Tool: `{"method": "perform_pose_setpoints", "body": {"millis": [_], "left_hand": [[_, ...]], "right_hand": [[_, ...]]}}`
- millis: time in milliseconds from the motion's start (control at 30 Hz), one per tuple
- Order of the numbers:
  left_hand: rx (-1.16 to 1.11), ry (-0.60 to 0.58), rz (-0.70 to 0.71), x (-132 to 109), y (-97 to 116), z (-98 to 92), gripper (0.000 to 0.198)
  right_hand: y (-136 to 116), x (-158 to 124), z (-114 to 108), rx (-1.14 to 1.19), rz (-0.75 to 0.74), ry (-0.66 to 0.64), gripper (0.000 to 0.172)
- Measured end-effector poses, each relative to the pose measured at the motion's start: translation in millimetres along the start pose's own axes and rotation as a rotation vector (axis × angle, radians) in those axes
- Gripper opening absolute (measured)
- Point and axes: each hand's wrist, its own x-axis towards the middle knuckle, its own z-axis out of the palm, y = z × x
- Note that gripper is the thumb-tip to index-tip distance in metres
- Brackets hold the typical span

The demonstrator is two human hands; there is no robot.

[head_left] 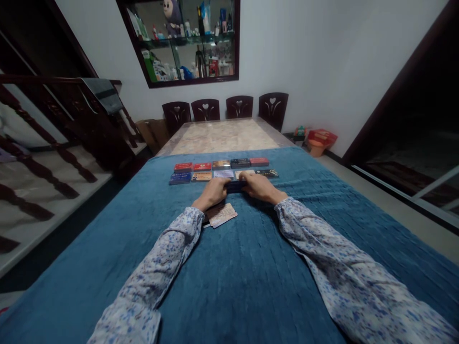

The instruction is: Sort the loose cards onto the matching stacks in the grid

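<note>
Both my hands meet over a blue cloth [229,267] on a long table. My left hand [214,192] and my right hand [260,187] grip the two ends of a dark card [235,185] between them. Just beyond the hands, cards lie in two rows: red cards [183,167], a dark one [240,163], a blue one [180,178] and others. A small pile of pale cards [222,215] lies under my left wrist, partly hidden by it.
Past the cloth the bare marble tabletop [224,136] runs to several dark chairs [239,106] at the far end. A wooden stair railing [53,119] stands at the left. A glass wall cabinet [186,40] holds bottles. Red containers [322,139] sit on the floor at right.
</note>
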Motion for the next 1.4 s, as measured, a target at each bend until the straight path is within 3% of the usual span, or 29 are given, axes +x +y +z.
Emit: {"method": "perform_pose_setpoints", "body": {"millis": [400,567,733,933,1200,1300,1400], "left_hand": [[0.002,0.045,-0.087,3.7,1.8,0.2,0.033],[-0.068,0.055,-0.11,4.4,-0.6,-2.1,0.03],[-0.08,0.05,-0.122,3.9,0.2,-5.4,0.026],[-0.109,0.042,-0.084,3.2,1.7,-5.3,0.027],[-0.089,0.197,-0.087,2.6,13.3,-7.4,0.02],[-0.12,0.274,-0.071,2.4,18.1,-8.2,0.026],[-0.133,0.301,-0.039,2.2,19.7,-8.1,0.02]], "right_hand": [[1.4,1.1,4.5,0.046,0.044,0.014,0.039],[6.4,4.3,3.9,0.15,0.032,0.017,0.014],[10.7,8.7,5.1,0.319,0.004,0.143,0.006],[6.6,10.0,2.9,0.489,0.012,0.276,0.017],[-5.4,3.8,-9.6,0.12,-0.055,0.3,0.024],[-10.0,2.1,-11.9,0.061,-0.093,0.286,0.023],[-12.4,2.5,-10.8,0.049,-0.126,0.292,0.022]]}}
